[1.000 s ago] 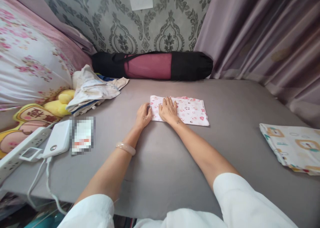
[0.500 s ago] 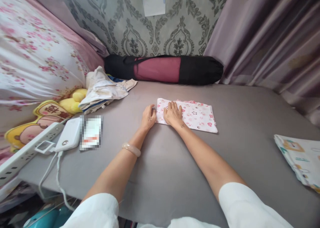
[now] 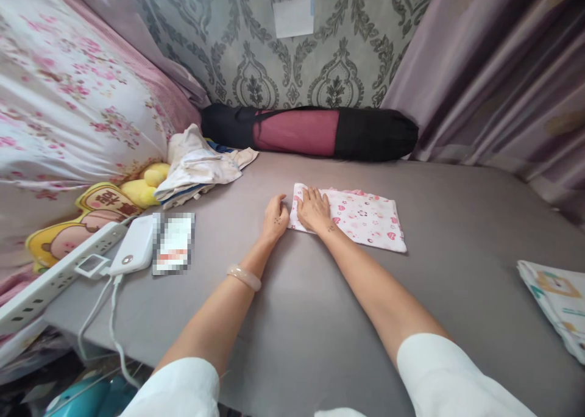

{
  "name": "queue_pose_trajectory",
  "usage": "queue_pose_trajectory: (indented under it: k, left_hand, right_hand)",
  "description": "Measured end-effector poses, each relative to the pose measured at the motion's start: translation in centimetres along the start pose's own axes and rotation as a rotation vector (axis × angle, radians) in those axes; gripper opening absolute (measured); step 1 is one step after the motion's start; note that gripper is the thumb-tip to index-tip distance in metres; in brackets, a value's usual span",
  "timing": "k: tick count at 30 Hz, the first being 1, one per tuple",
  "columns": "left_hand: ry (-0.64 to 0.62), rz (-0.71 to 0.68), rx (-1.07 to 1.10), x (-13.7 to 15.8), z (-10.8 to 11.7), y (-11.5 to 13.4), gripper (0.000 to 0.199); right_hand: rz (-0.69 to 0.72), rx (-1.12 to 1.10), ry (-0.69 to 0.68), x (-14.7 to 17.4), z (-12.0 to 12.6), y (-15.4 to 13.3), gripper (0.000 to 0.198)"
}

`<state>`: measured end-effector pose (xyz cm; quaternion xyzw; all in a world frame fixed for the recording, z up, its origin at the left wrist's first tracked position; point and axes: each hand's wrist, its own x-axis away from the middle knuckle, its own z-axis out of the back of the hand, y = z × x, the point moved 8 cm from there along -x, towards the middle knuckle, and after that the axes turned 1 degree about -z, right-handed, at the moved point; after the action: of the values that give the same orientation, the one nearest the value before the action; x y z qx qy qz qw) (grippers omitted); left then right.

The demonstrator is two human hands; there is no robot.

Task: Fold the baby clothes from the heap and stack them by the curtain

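Observation:
A white cloth with pink hearts and flowers (image 3: 365, 217) lies folded flat on the grey bed sheet (image 3: 292, 319), a bit of pink frill showing along its far edge. My right hand (image 3: 314, 210) rests palm down on the cloth's left part, fingers stretched out. Beside the cloth's left edge is my left hand (image 3: 275, 217), turned on its side, thumb and fingers apart, with nothing visible in it. A pale bangle (image 3: 244, 277) circles my left forearm.
A black and red long bag (image 3: 297, 131) lies along the patterned wall. Piled clothes (image 3: 201, 161), a yellow plush (image 3: 141, 188), a white power bank (image 3: 133, 243), a pixelated item (image 3: 173, 243) and a power strip (image 3: 68, 270) are leftward. Another folded cloth (image 3: 555, 301) lies right.
My right hand has slid slightly left on the cloth, toward its left edge. My left hand stays beside that edge. The whole view has shifted a little.

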<state>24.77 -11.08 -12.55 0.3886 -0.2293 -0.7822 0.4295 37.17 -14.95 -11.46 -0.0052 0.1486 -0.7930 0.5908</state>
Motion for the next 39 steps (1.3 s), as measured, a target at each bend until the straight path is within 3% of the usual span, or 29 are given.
queue_pose_trajectory:
  k: [6,17,30,39]
  left_hand:
    - [0.015,0.027,0.027,0.0,0.2,-0.1,0.036]
    - [0.021,0.077,0.072,0.0,0.4,-0.4,0.038]
    - [0.016,0.083,0.083,0.1,0.5,-0.1,0.034]
    - [-0.122,-0.063,-0.071,0.1,-0.4,1.5,0.037]
  right_hand:
    - [0.028,-0.022,0.008,-0.8,0.5,-1.1,0.052]
    - [0.061,-0.039,-0.016,-1.1,-0.8,-1.9,0.053]
    - [0.108,-0.050,0.020,2.3,-0.7,-2.9,0.056]
    - [0.077,-0.138,0.063,2.1,0.3,-1.4,0.054]
